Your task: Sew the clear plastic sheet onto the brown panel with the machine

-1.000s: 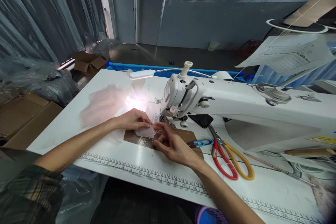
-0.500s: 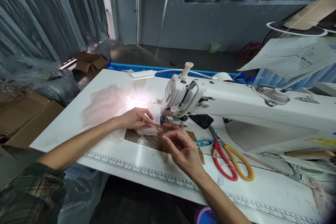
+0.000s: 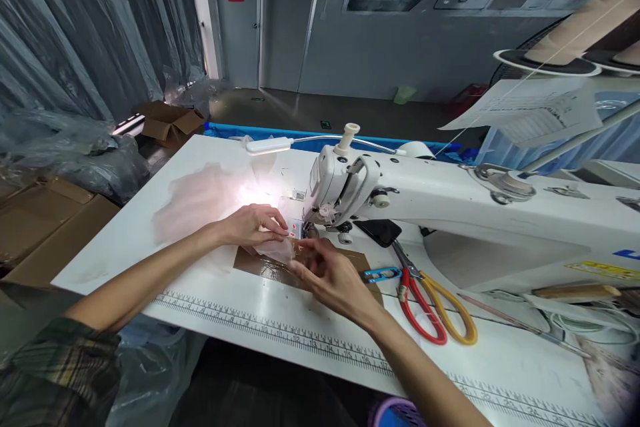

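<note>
Two grips, left hand point(image 3: 250, 223) and right hand point(image 3: 336, 279), flank the near flap point(image 3: 276, 251) of sheer pink fabric point(image 3: 200, 203). Left fingers bend over it; right fingers half-curl at its edge; whether either pinches cannot be told. Below: brown sheet point(image 3: 253, 265). Beyond: sewing machine point(image 3: 435, 187). Rightward: scissors point(image 3: 416, 280) on the bench point(image 3: 113, 240).

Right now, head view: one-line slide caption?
Left hand on sheer pale-pink fabric, right hand close by, beside a white sewing machine; scissors lie to the right.
</note>
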Available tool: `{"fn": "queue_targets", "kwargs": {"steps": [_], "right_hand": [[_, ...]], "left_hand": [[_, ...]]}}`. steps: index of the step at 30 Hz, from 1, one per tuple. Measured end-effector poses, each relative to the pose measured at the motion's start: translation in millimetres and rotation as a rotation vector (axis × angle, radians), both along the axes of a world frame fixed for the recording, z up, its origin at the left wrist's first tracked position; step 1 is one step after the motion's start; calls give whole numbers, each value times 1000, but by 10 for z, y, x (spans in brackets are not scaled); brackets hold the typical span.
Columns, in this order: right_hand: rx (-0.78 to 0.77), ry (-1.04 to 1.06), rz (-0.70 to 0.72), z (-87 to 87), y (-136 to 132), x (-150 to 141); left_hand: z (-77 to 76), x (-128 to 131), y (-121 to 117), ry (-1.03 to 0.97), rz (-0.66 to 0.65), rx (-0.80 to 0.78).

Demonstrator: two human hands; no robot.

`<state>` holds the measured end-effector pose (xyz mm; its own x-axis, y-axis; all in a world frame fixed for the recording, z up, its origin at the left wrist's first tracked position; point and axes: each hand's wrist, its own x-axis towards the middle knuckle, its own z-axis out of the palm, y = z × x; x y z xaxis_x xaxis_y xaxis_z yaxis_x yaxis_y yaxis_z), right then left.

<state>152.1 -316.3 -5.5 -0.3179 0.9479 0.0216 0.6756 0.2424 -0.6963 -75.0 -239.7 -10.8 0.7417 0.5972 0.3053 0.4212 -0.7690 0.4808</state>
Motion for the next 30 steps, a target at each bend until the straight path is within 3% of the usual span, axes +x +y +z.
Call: {"fn": "queue_targets", "kwargs": {"steps": [4,6,8,10,13,15,17,20,24,30], "right_hand": [[12,167,46,-131,74,-254],[-173,400,140,-148,18,-290],[-407,612,178,-161,-26,-270],[-561,648,90,-183,-29,-230],[-647,491,-84,-219,26,-198],[-573,324,-118,-226,61,-197],[-360,110,-112,-218,72,-182],[-75,-143,-66,-203,47,-77],[-77,-236,-39,-190,-7,192],[-12,-281,-113,-106,-70,529]], "left_hand": [[91,44,-8,14,-37,41],[154,10,33,31,-118,-89],[195,-25,128,80,-120,-214],[194,-22,275,180,-32,-244],[137,89,530,387,77,-113],[112,197,655,455,85,37],[128,287,701,454,77,161],[208,359,614,431,35,197],[236,426,392,410,-65,26],[33,582,244,354,84,1]]}}
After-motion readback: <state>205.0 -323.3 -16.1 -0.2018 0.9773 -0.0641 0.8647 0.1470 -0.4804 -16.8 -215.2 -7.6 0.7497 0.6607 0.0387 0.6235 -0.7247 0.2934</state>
